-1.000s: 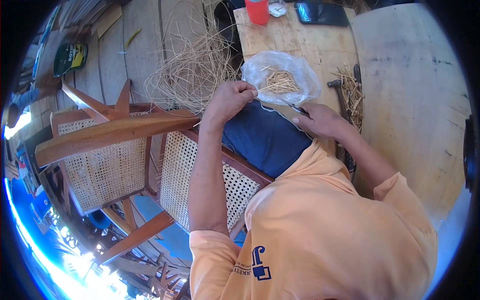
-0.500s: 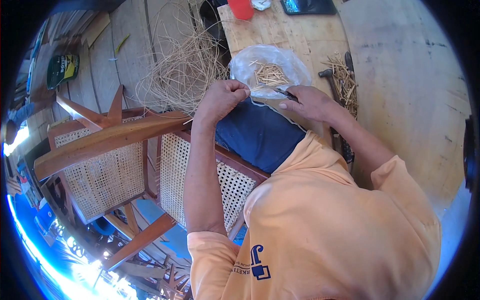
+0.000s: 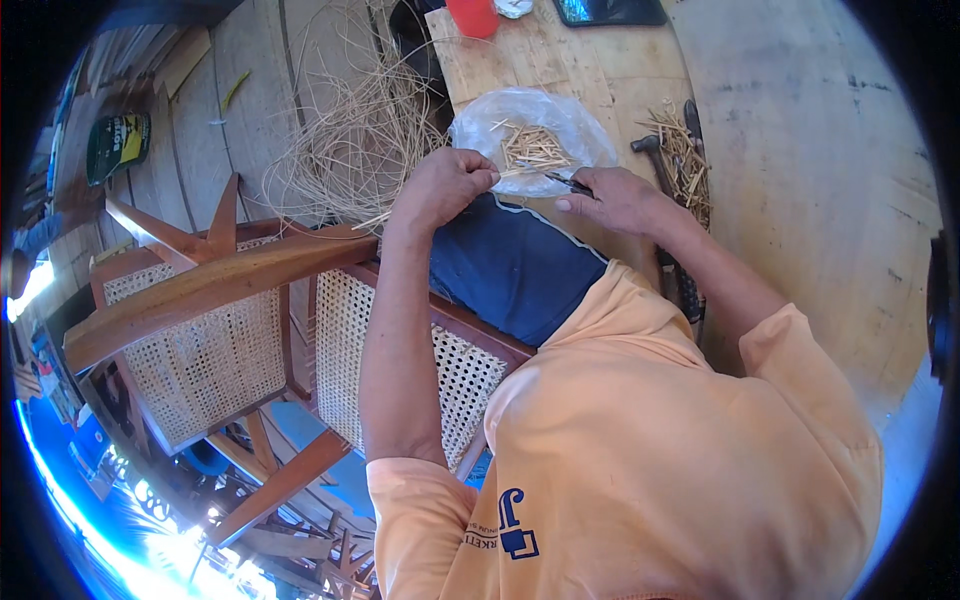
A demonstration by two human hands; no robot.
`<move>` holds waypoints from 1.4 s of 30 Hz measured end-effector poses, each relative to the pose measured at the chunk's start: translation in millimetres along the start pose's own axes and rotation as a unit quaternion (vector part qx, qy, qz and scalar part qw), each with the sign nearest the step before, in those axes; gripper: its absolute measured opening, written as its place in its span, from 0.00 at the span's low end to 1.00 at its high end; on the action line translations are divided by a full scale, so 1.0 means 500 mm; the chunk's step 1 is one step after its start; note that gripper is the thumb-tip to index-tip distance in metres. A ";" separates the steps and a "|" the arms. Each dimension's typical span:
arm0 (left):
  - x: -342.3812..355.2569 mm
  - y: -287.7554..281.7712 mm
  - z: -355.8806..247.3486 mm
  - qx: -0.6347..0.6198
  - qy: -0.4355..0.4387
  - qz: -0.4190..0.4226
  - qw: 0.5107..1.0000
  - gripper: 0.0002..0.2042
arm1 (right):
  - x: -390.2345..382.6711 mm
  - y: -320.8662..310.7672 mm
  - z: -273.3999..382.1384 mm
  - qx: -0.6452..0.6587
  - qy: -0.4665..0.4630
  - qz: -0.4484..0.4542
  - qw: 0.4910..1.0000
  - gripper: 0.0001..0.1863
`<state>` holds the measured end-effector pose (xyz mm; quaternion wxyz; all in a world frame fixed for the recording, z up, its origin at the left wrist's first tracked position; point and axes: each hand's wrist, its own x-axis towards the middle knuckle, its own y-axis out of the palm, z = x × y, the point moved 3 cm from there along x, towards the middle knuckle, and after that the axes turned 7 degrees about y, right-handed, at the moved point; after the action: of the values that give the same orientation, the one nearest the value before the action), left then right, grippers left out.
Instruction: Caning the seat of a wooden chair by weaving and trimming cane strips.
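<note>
My left hand (image 3: pixel 455 185) is closed in a pinch above the dark blue cloth on my lap. A thin pale cane strip (image 3: pixel 512 172) runs from its fingertips toward the right hand, and a pale end shows behind the wrist. My right hand (image 3: pixel 610 200) grips a dark-handled cutting tool (image 3: pixel 570 182) with a narrow tip pointing left; whether it is a knife or cutters I cannot tell. The tip is close to the strip. Just beyond both hands lies a clear plastic bag (image 3: pixel 590 130) with many short cut cane pieces (image 3: pixel 535 148) on it.
Loose cane coils (image 3: pixel 350 140) tangle on the plank floor at left. Wooden chairs with woven cane panels (image 3: pixel 210 340) stand beside my left arm. On the wooden board lie a hammer (image 3: pixel 652 150), more cane scraps (image 3: pixel 685 170), a red cup (image 3: pixel 472 17) and a dark flat device (image 3: pixel 610 10).
The whole view has shifted slightly. The tool's tip has drawn a little closer to the right hand, and the pale end behind my left wrist shows longer. Both hands keep their grips.
</note>
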<state>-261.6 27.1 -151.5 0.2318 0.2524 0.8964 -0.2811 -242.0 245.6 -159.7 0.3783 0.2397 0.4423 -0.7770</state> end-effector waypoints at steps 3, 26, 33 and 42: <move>0.024 0.008 0.013 -0.012 0.000 0.026 1.000 0.11 | 0.015 0.004 -0.008 -0.002 0.015 0.010 1.000 0.30; 0.006 0.014 -0.003 -0.101 0.012 -0.029 0.994 0.11 | 0.006 0.010 0.012 0.015 0.010 -0.005 1.000 0.30; 0.003 0.016 -0.011 -0.112 -0.006 -0.017 0.994 0.11 | 0.009 0.001 0.025 -0.001 0.000 0.003 1.000 0.31; 0.007 0.011 -0.015 -0.077 -0.017 0.009 0.997 0.11 | 0.011 0.012 0.011 0.022 -0.010 -0.019 1.000 0.30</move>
<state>-263.3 37.0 -150.2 0.2684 0.2368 0.9090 -0.2137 -240.9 236.9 -164.0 0.3623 0.2314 0.4254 -0.7964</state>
